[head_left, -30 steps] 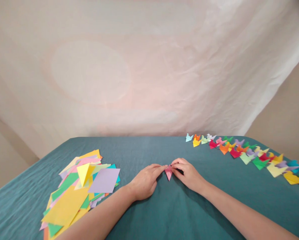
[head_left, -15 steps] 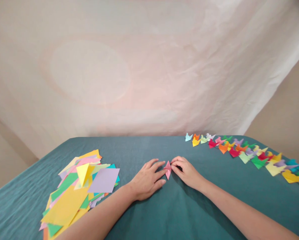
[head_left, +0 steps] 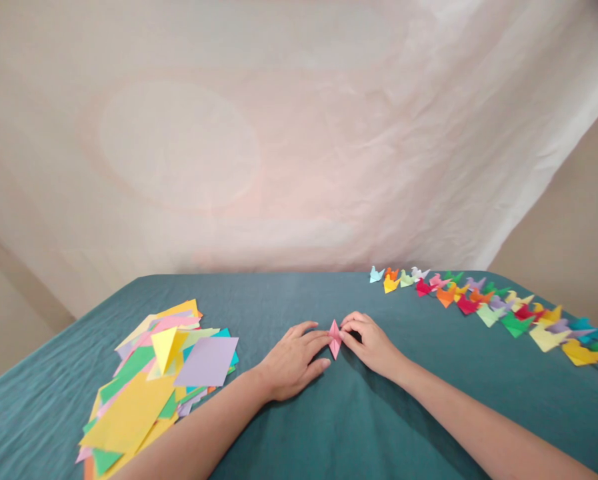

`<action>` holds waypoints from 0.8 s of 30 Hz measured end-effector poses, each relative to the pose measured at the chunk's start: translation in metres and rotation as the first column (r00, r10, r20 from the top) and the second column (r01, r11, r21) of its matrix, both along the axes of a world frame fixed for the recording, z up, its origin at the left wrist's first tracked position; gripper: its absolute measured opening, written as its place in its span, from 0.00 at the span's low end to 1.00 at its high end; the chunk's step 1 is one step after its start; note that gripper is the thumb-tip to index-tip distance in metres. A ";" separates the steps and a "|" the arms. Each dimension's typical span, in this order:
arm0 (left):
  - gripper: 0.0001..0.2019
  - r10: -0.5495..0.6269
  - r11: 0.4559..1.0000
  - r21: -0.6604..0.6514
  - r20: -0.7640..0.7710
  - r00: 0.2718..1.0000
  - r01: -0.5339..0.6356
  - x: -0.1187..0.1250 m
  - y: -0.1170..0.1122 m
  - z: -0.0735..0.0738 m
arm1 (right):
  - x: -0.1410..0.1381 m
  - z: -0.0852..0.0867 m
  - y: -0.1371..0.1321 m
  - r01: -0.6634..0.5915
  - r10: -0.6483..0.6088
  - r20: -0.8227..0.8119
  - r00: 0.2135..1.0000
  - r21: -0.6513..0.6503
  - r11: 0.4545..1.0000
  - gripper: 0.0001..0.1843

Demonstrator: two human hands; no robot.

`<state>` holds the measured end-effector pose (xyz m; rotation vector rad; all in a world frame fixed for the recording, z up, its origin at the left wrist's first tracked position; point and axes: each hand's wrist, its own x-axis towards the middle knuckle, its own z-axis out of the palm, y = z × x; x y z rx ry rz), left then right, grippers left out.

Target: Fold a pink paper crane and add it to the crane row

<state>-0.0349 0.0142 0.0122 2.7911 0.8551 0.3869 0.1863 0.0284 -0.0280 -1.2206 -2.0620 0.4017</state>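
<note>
A small pink folded paper (head_left: 334,339), diamond-shaped, lies on the teal tablecloth (head_left: 329,427) between my hands. My left hand (head_left: 293,363) lies flat on the cloth, fingers stretched toward the paper's left edge and touching it. My right hand (head_left: 371,343) has its fingers curled and pinched on the paper's right side.
A loose heap of coloured paper squares (head_left: 153,380) lies at the left, with a lilac sheet (head_left: 207,361) on top. Several folded paper cranes (head_left: 489,308) run in a row along the right rear edge. A pale cloth backdrop (head_left: 279,133) hangs behind the table.
The pink paper now stands a little higher and further back. My left fingers have spread and flattened beside it; my right hand has shifted slightly back with it.
</note>
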 end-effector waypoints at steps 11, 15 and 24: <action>0.22 0.015 0.998 0.069 -0.077 0.997 -0.009 -0.001 0.002 -0.004 | -0.005 0.001 -0.001 0.063 -0.065 0.048 0.997 0.051 0.997 0.06; 0.22 0.010 0.997 0.077 -0.079 0.997 -0.004 -0.001 0.002 -0.003 | -0.005 0.002 -0.002 0.064 -0.066 0.058 0.996 0.034 0.997 0.08; 0.22 0.029 0.995 0.099 -0.076 0.997 -0.022 -0.001 0.001 -0.003 | -0.006 0.003 -0.001 0.092 -0.093 0.082 0.992 0.026 0.995 0.10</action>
